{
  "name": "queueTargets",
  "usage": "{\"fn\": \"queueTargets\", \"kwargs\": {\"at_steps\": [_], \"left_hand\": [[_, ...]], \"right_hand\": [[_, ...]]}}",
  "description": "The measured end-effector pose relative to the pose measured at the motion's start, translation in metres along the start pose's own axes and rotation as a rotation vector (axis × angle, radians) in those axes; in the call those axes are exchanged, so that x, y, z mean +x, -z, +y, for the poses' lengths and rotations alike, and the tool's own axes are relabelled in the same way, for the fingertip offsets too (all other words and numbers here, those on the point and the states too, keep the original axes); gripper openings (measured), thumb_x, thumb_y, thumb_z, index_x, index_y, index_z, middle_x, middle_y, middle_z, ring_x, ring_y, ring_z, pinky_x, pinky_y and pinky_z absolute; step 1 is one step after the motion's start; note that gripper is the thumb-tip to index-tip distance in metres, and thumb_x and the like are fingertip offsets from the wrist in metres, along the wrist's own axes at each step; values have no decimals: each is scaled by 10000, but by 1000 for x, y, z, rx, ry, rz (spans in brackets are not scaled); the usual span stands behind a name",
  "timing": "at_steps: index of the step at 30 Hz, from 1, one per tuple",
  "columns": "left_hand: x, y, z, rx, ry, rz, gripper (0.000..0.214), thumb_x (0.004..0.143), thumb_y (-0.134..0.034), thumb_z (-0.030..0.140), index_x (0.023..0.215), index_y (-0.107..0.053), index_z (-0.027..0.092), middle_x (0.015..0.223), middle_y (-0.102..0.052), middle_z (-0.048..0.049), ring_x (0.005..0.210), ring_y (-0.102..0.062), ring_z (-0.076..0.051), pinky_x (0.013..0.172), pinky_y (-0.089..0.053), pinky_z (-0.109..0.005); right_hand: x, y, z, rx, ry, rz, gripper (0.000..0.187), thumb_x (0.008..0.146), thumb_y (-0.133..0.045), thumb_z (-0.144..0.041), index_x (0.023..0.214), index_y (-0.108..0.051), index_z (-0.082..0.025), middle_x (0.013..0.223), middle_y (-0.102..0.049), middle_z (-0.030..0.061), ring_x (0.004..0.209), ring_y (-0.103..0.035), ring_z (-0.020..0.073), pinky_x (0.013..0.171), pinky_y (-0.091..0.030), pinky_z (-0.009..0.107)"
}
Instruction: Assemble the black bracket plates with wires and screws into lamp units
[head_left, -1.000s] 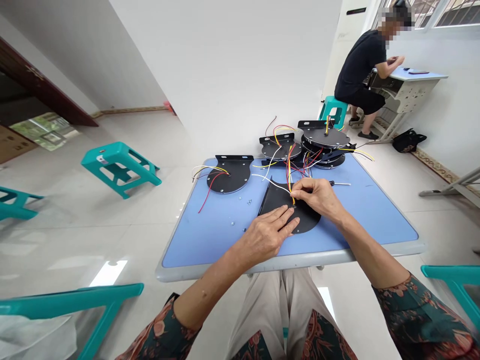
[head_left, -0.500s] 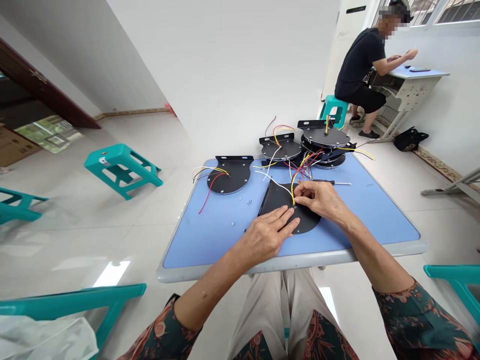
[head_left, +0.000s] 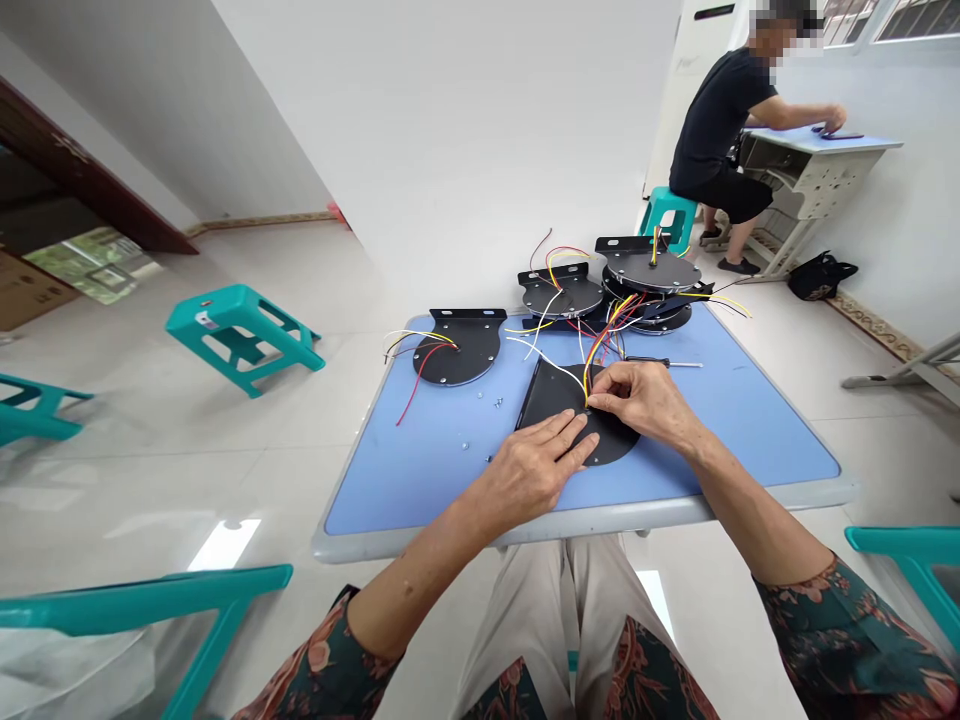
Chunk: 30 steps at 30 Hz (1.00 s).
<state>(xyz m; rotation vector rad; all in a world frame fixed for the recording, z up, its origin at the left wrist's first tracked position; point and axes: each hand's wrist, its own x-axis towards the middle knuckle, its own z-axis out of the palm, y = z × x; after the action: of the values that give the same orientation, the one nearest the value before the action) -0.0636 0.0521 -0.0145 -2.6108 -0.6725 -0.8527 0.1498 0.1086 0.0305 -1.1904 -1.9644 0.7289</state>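
Note:
A black metal plate [head_left: 549, 392] with a rounded end lies on the blue table top in front of me. My left hand [head_left: 531, 465] rests flat on the plate with its fingers stretched out. The thumb and fingertips of my right hand [head_left: 641, 402] pinch a bundle of coloured wires [head_left: 598, 342] low down, where it rises from the plate's middle. White, yellow and red strands show in it; the pinch point is partly hidden. A screwdriver [head_left: 651, 361] lies just beyond my right hand.
Another wired black plate [head_left: 456, 355] lies at the table's left. More wired plates [head_left: 651, 268] are stacked at the back right. Small screws [head_left: 498, 403] lie left of my hands. Green stools [head_left: 244, 335] stand around, and a person [head_left: 724, 125] sits at another desk.
My hands stay almost where they were, the right still pinching the wires. At the far desk, the person's hand has come down to the desk top.

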Motion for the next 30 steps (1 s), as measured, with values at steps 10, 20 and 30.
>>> {"fn": "queueTargets", "kwargs": {"at_steps": [10, 20, 30], "left_hand": [[0, 1, 0, 14, -9, -27, 292, 1002, -554, 185, 1251, -655, 73, 1285, -697, -204, 1279, -637, -284, 1047, -587, -435], [1, 1, 0, 15, -8, -3, 285, 1002, -572, 208, 1228, -672, 68, 1257, -712, -201, 1240, -663, -284, 1036, -595, -427], [2, 2, 0, 19, -7, 11, 275, 1005, -569, 213, 1219, -676, 78, 1235, -726, -185, 1220, -677, -275, 1025, -604, -423]], "right_hand": [[6, -8, 7, 121, -4, 2, 124, 749, -692, -263, 663, -685, -174, 667, -675, 12, 597, -537, 126, 603, -409, 272], [5, -1, 8, 158, 37, -105, 103, 785, -629, -217, 787, -725, -182, 660, -671, -5, 591, -584, 128, 617, -439, 266], [2, -11, 3, 162, 55, 34, 49, 747, -633, -181, 732, -679, -187, 645, -677, -14, 578, -583, 126, 612, -450, 266]]}}
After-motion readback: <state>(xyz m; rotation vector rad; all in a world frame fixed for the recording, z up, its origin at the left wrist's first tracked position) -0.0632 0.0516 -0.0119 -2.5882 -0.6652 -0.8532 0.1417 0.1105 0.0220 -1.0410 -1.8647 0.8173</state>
